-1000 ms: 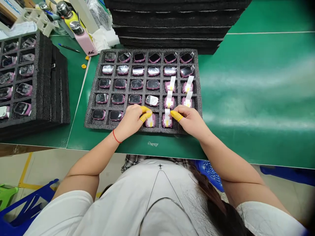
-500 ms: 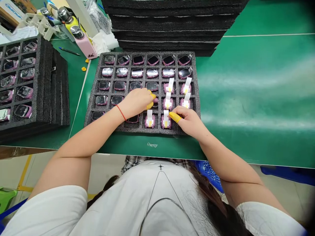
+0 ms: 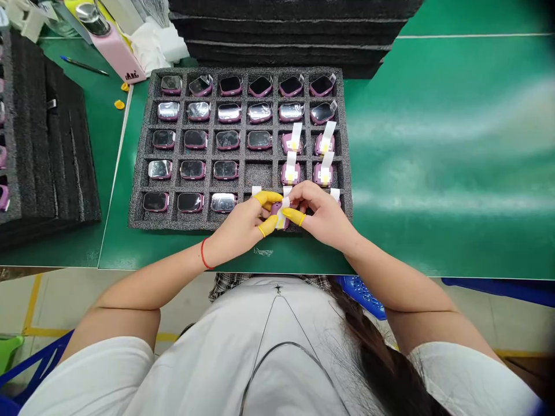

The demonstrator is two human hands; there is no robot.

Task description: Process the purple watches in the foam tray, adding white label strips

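Note:
Over the front row of a black foam tray (image 3: 141, 224), my left hand (image 3: 243, 231) grips a purple smartwatch case (image 3: 274, 208), its back turned up. Pinched at a white tab (image 3: 285, 203) on that case is my right hand (image 3: 327, 219). Yellow finger cots cover fingertips of both hands. The tray's compartments hold many such watches: most lie screen up, like the watch (image 3: 226, 169) left of the bare compartment (image 3: 259, 173). Those at the right, such as one tabbed watch (image 3: 290, 173), lie back up with white tabs. My hands partly hide the front row.
A tall stack of black foam trays (image 3: 286, 40) stands behind the tray, and another stack (image 3: 47, 144) is at the left. A pink bottle (image 3: 115, 55), white tissue (image 3: 151, 46), a pen (image 3: 84, 65) and yellow finger cots (image 3: 119, 104) lie or stand at the back left.
My left hand has lifted a watch out of the fourth-row compartment and brought it toward me, back up. My right hand has moved slightly left to meet it. The view has shifted.

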